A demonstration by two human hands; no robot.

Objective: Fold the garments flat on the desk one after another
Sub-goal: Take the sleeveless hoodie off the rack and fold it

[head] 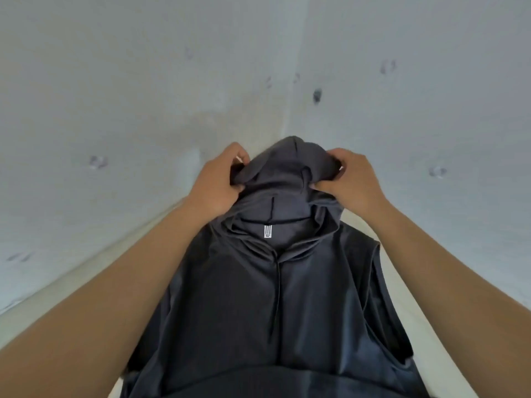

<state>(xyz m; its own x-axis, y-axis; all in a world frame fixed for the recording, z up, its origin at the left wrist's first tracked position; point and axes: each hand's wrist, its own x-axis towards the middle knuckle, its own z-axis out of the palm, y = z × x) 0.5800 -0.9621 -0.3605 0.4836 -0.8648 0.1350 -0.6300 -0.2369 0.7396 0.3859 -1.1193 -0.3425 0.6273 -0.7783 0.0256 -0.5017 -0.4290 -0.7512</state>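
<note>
step: hood (287,165) fold, tabletop (71,280) far corner | left hand (218,179), right hand (353,182): fingers pinch hood edges | next: likely lay it flat onto hoodie (310,297)

A dark grey sleeveless hoodie (275,297) lies face-up on the desk (425,326), hood bunched toward the far corner.

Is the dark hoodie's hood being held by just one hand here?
No, both the left hand and the right hand grip the hood, one on each side of it.
</note>
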